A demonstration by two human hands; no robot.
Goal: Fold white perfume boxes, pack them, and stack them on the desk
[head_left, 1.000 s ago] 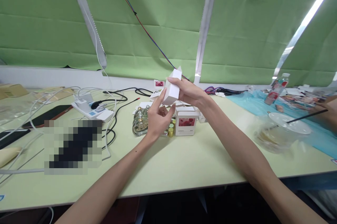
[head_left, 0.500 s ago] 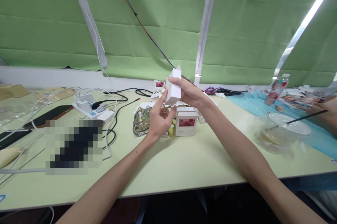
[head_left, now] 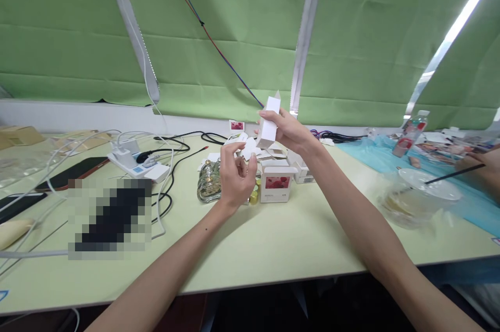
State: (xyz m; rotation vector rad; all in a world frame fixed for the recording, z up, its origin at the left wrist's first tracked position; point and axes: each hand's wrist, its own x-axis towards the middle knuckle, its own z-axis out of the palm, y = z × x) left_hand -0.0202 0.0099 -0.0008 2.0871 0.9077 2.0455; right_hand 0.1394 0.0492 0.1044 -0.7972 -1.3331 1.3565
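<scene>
Pale green, the smooth tabletop point(head_left: 281, 241) spreads under my view, backed by a white ledge point(head_left: 74, 115) and green window blinds point(head_left: 230, 61) that a red-and-blue wire pair point(head_left: 213, 43) crosses slantwise. Through the head camera I see the right hand point(head_left: 294, 133) pinching a slim white carton point(head_left: 267, 129) between thumb and fingers, tilted in the air above the table. The left hand point(head_left: 236, 181) is apart from it, thumb and fingertips curved with a gap between, near gold-capped vials point(head_left: 253, 196) and a flower-printed box point(head_left: 274, 186). I find a power strip point(head_left: 130, 164) leftward; rightward, a lidded cup point(head_left: 406, 206) beside blue sheeting point(head_left: 361, 152).
</scene>
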